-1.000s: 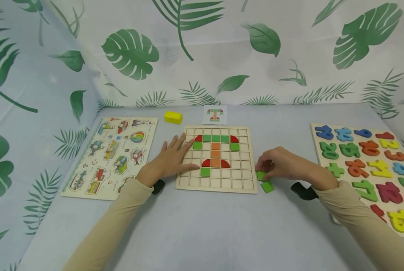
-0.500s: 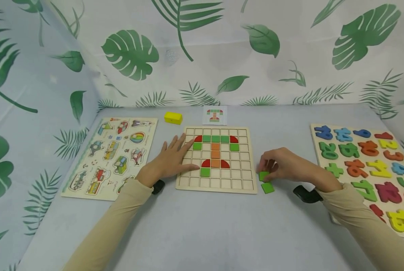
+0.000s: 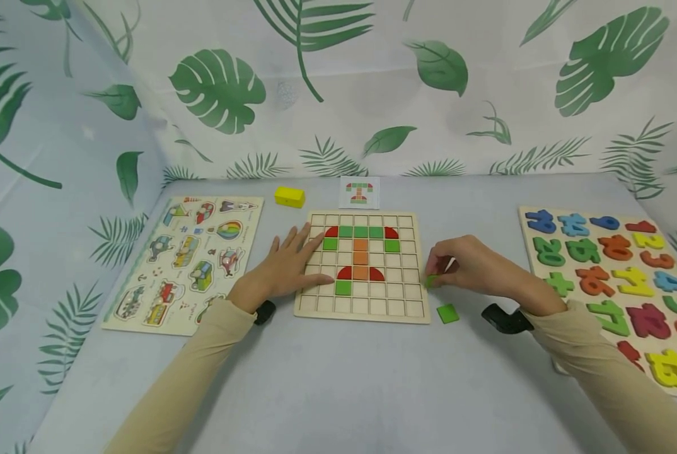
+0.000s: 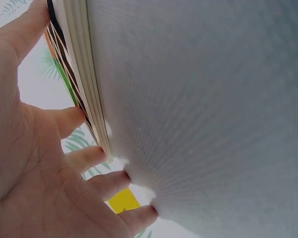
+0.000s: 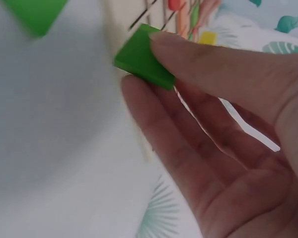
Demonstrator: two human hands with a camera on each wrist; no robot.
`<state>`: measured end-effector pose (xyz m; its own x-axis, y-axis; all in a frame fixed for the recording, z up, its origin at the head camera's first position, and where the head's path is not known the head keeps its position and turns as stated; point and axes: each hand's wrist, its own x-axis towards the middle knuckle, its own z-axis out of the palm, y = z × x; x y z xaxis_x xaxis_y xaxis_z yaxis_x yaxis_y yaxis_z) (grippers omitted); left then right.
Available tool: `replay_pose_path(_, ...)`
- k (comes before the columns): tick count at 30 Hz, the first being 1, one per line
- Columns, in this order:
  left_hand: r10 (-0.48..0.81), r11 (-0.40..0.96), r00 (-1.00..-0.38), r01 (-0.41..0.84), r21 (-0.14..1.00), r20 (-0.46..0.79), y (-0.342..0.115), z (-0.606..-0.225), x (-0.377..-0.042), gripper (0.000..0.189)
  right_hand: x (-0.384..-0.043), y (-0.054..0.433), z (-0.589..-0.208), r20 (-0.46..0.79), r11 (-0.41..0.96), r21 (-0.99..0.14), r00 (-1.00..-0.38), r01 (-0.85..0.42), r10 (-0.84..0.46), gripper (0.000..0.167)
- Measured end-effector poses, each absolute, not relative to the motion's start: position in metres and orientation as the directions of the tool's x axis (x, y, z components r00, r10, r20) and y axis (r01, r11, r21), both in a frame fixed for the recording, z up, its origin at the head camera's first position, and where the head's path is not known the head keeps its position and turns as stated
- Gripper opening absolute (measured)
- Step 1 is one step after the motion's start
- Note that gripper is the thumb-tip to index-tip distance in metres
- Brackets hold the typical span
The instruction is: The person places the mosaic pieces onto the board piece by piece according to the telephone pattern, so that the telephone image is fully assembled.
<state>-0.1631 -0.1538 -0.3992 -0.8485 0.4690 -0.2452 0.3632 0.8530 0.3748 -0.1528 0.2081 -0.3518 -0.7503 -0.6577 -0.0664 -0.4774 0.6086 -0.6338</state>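
Observation:
In the head view a wooden grid board (image 3: pixel 319 302) bears red quarter-round tiles, orange squares and green squares laid in a pattern. My left hand (image 3: pixel 282 268) lies spread with straight fingers over the board's left edge; the left wrist view shows fingertips (image 4: pixel 139 218) touching the table beside it. At the right edge my right hand (image 3: pixel 469 268) pinches a green square tile (image 5: pixel 143 58) between thumb and fingers. Another green square tile (image 3: pixel 447 313) lies on the table just below that hand.
A small picture card (image 3: pixel 359 192) and a yellow block (image 3: pixel 290 197) sit behind the board. A vehicle puzzle board (image 3: pixel 140 272) lies at left, a number puzzle board (image 3: pixel 585 296) at right. A leaf-print cloth (image 3: pixel 344 113) hangs at the back.
My right hand has picked up one green tile from the table and moved it up and left to the board's right edge. The left hand stays put.

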Motion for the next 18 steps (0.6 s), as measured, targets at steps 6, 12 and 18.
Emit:
replay_pose_path(6, 0.464, 0.855, -0.850, 0.356, 0.378, -0.250, -0.153, -0.401, -0.164, 0.095, -0.155, 0.186, -0.348, 0.036, 0.556, -0.665, -0.766, -0.498, -0.642, 0.014)
replay_pose_path(12, 0.467, 0.853, -0.848, 0.357, 0.381, -0.251, -0.153, -0.400, -0.163, 0.095, -0.156, 0.157, -0.351, 0.108, 0.496, -0.692, -0.754, -0.524, -0.648, 0.014)
replay_pose_path(18, 0.464, 0.854, -0.849, 0.353, 0.383, -0.252, -0.153, -0.399, -0.163, 0.095, -0.154, 0.133, -0.362, 0.134, 0.441, -0.711, -0.722, -0.548, -0.679, 0.016)
